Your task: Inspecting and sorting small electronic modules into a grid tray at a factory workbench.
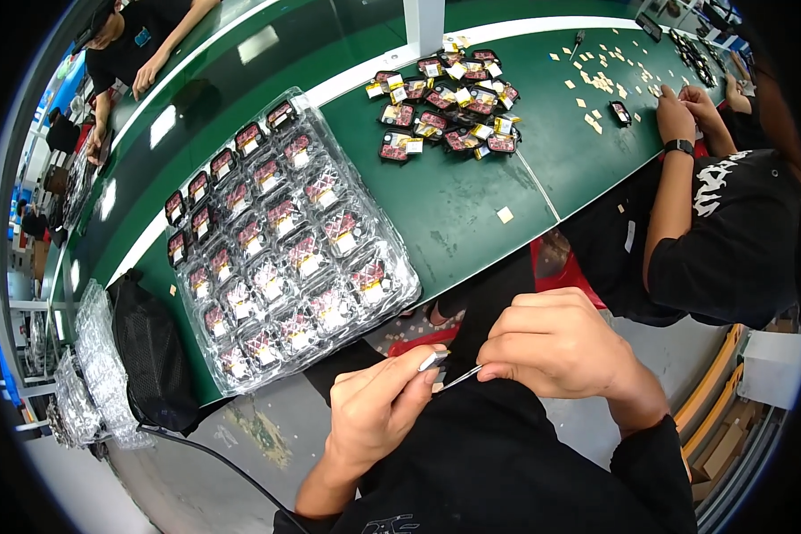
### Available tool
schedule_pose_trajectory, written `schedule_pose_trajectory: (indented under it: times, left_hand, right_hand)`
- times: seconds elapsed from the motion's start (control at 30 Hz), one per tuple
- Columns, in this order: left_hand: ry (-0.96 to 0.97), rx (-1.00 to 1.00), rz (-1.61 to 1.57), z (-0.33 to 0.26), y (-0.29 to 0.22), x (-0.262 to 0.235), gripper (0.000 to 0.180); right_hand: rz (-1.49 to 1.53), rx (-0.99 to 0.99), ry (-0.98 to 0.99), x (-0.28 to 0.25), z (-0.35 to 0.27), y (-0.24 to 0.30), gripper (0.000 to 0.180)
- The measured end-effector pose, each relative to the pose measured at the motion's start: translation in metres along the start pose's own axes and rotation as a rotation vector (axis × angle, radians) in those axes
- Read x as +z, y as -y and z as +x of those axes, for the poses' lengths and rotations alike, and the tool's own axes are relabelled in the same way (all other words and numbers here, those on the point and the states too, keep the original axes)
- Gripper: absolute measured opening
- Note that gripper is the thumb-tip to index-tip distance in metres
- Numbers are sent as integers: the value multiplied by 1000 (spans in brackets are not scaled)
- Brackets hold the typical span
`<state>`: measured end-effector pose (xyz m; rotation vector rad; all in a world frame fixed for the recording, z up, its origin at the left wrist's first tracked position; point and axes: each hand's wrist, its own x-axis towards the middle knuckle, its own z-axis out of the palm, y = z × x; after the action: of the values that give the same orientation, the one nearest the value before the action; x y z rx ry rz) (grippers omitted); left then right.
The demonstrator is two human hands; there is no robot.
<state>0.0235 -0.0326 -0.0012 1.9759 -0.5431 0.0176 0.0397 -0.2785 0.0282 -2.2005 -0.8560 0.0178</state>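
My left hand [374,409] pinches a small silver-and-dark piece [433,360] between thumb and fingers, above my lap. Its exact kind is too small to make out. My right hand [556,347] is closed round thin metal tweezers [463,377], whose tips reach to the left thumb, just below the silver piece. A tiny pale bit [437,387] shows at the tips. Beyond my hands, a clear plastic tray [407,283] bears rows of small black cases with red insides. Further back lies a heap of similar cases [434,123] with yellow-and-white parts.
On the green table [454,209], a pale square [505,214] lies near the front edge, and many more [603,82] are scattered to the right. A co-worker [721,222] sits at my right. Left of the tray stand a black bag [151,356] and clear wrapping [98,356].
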Motion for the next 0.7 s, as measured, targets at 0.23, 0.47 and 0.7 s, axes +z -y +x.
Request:
schedule_pose_trajectory:
  times: [0.23,0.47,0.7]
  left_hand:
    - [15,-108,-70,-4,-1,2,22]
    - [-88,-379,-386,-7,-4,2,19]
    - [-113,-314,-286,-7,1,2,21]
  right_hand:
    - [69,-3,-2,-9,-3,-4,18]
    - [-44,66,175,-4,-17,2,18]
    - [-65,46,44,2,-16,17,19]
